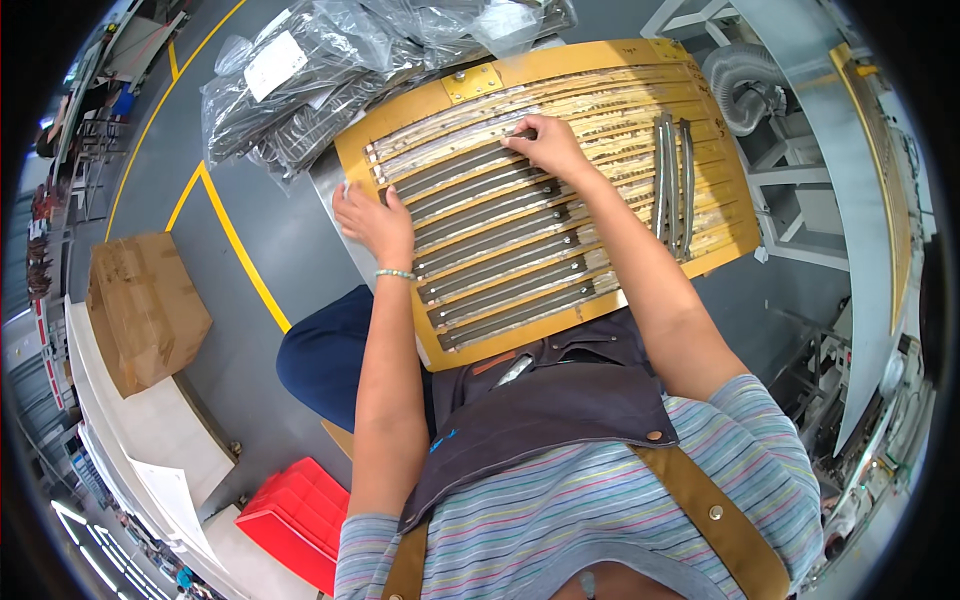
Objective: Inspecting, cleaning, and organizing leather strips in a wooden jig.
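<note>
A yellow board (620,60) with long parallel slots lies tilted in front of me. Several dark grey strips (500,263) lie side by side in its slots. At the far row, my right hand (550,150) pinches the right end of a dark grey strip (460,165). My left hand (378,222) rests over the board's left edge, fingers spread from the thumb. Its thumb tip is by the strip's left end; whether it presses on it I cannot tell. To the right of my right forearm, three loose dark strips (660,175) lie crosswise on the board.
Clear plastic bags (330,75) of dark goods are heaped beyond the board. On the left are a cardboard box (150,310) and a red plastic bin (300,520). A flexible duct (745,85) and a white frame (800,205) stand at the right.
</note>
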A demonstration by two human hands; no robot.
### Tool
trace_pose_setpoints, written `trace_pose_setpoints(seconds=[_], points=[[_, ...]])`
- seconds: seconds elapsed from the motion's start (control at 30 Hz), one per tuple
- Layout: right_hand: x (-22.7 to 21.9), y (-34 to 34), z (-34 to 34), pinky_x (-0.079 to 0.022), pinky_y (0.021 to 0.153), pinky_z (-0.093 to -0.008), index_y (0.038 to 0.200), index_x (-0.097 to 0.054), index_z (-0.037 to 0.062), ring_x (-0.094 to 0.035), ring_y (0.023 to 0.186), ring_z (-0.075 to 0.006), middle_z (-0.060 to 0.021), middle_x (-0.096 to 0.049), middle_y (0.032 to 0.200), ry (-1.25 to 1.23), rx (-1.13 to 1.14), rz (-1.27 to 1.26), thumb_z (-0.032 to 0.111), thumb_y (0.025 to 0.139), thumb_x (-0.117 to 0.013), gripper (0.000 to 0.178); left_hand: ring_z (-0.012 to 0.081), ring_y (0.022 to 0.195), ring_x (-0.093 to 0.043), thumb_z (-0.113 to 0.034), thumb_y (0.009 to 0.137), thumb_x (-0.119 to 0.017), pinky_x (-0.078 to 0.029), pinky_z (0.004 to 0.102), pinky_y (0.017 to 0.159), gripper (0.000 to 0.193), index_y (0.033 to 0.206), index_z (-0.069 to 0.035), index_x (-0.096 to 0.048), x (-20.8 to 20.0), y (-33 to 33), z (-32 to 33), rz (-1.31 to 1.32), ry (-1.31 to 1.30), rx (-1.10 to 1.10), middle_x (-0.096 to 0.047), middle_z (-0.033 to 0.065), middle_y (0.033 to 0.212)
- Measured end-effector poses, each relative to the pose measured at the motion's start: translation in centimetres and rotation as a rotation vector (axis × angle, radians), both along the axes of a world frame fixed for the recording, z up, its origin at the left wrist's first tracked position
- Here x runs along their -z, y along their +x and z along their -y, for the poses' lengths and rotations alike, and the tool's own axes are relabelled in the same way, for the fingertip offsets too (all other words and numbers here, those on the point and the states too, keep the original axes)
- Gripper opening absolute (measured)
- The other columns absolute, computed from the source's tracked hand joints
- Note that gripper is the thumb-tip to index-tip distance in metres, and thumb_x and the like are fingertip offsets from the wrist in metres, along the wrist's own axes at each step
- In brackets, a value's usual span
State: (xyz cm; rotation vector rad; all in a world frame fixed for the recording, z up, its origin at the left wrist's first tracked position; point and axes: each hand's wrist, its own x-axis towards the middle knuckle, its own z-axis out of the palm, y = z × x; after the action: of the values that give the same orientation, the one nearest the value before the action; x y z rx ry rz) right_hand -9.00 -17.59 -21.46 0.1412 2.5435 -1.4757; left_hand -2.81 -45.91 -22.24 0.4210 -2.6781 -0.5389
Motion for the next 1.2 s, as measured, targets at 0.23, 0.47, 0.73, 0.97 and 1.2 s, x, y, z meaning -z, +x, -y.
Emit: trace_pose_setpoints(seconds=[0.23, 0.47, 0.73, 0.97, 1.2], points=[[-1.0, 1.2, 0.9, -0.05, 0.064, -0.0424, 0.089, -0.071, 0.0064, -0.064, 0.069, -0.0335, -0.0144, -0.067, 0.073, 0.28, 0.002, -0.284, 0.028, 0.086, -0.075, 0.022, 0.0374, 0.146, -0.028, -0.023, 0.094, -0.069, -0.027, 0.0554, 0.111, 0.067, 0.147, 0.004, -0.039, 1.8, -0.1, 0.6, 0.087, -0.069, 0.032, -0.03, 0.0216, 0.156], [-0.8, 1.6, 1.0, -0.052, 0.071, -0.0462, 0.088, -0.069, 0.0067, -0.067, 0.08, -0.037, -0.0138, -0.071, 0.087, 0.336, -0.039, -0.364, 0.021, 0.085, -0.073, 0.015, 0.0366, 0.146, -0.03, -0.022, 0.095, -0.068, -0.029, 0.0523, 0.111, 0.065, 0.147, 0.004, -0.04, 1.7, -0.3, 0.4, 0.11, -0.093, 0.024, -0.033, 0.0199, 0.156], [-0.2, 1.8, 1.6, -0.053, 0.072, -0.0468, 0.086, -0.066, 0.0057, -0.067, 0.082, -0.0368, -0.0134, -0.07, 0.087, 0.354, -0.001, -0.434, 0.019, 0.087, -0.071, 0.014, 0.0357, 0.146, -0.03, -0.023, 0.096, -0.066, -0.029, 0.0508, 0.111, 0.063, 0.147, 0.005, -0.041, 1.7, -0.2, 0.4, 0.118, -0.122, 0.032, -0.033, 0.0205, 0.156], [0.5, 1.6, 1.5, -0.053, 0.07, -0.047, 0.098, -0.066, 0.0056, -0.067, 0.081, -0.0381, -0.0153, -0.069, 0.094, 0.434, -0.051, -0.416, 0.024, 0.087, -0.072, 0.022, 0.0355, 0.146, -0.03, -0.023, 0.096, -0.066, -0.029, 0.051, 0.111, 0.062, 0.146, 0.005, -0.042, 1.7, -0.2, 0.2, 0.096, -0.135, 0.049, -0.035, 0.0206, 0.155], [-2.3, 3.0, -1.6, -0.054, 0.082, -0.048, 0.13, -0.057, 0.0033, -0.066, 0.096, -0.0377, -0.0197, -0.059, 0.116, 0.526, 0.144, -0.272, 0.055, 0.098, -0.056, 0.06, 0.0376, 0.143, -0.034, -0.021, 0.095, -0.067, -0.028, 0.0537, 0.112, 0.049, 0.138, -0.002, -0.054, -0.8, 0.3, -2.0, -0.183, -0.117, 0.204, -0.044, 0.0164, 0.151]])
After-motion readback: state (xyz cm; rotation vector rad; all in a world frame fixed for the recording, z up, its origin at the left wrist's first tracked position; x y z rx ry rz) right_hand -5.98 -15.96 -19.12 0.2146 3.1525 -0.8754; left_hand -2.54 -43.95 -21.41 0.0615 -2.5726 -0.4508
